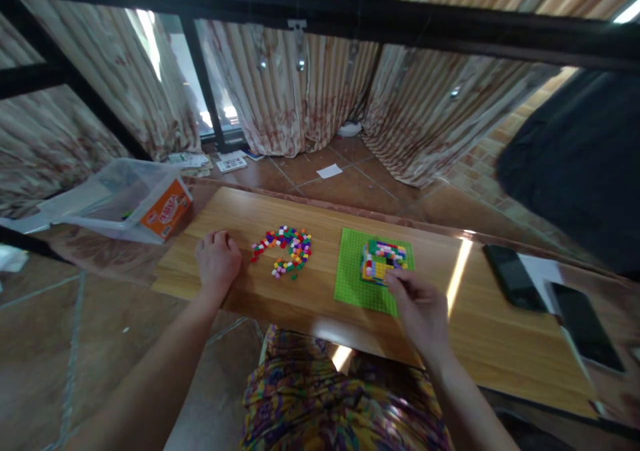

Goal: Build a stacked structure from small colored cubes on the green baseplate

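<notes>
My left hand [219,262] rests on the left part of the wooden board, its fingers curled into a loose fist with nothing seen in them. Just right of it lies a loose, curved pile of small multicoloured toy bricks [299,248]. Farther right is a green studded baseplate [349,274], bearing a low, colourful brick build [375,271] with raised walls. The fingertips of my right hand [423,304] are pinched together at the build's near right edge. Whatever is between those fingertips is too small or hidden to make out.
A clear plastic bin [120,201] with an orange label stands beyond the board's left end. At the right lie a dark phone [514,278] and another dark phone [587,324], with white paper [540,274] between them. A dark rail [320,11] crosses above, before curtains [295,98].
</notes>
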Tool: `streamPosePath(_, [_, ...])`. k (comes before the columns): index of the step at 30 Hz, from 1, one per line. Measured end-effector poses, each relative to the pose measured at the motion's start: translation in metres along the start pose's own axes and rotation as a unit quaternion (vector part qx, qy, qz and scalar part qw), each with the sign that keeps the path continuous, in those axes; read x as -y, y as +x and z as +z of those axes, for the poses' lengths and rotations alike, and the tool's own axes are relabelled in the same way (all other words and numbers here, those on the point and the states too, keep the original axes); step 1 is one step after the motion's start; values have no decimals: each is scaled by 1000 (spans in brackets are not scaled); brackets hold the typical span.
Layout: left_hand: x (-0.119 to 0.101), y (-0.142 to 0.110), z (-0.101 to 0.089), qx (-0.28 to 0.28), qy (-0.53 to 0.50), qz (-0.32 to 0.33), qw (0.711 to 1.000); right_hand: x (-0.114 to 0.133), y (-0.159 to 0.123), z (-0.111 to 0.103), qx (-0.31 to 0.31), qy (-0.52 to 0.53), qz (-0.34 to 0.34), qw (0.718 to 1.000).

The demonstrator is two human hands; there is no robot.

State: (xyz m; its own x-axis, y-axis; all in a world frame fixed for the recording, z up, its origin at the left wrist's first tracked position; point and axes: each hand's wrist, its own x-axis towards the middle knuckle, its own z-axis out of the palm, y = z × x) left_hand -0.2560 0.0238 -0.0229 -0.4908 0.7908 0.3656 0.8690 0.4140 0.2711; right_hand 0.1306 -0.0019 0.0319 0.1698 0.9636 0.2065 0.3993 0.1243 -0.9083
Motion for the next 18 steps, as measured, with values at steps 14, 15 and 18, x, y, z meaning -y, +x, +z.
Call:
streamPosePath(14, [-4, -5, -2, 12, -14, -27, 999, 19, -21, 137, 278, -191, -193, 921])
streamPosePath(15, [-5, -5, -2, 14, -16, -28, 999, 19, -21, 140, 284, -208, -194, 916])
streamPosePath(18, [-6, -4, -5, 18, -25, -31, 999, 20, -21, 144, 288, -223, -193, 911])
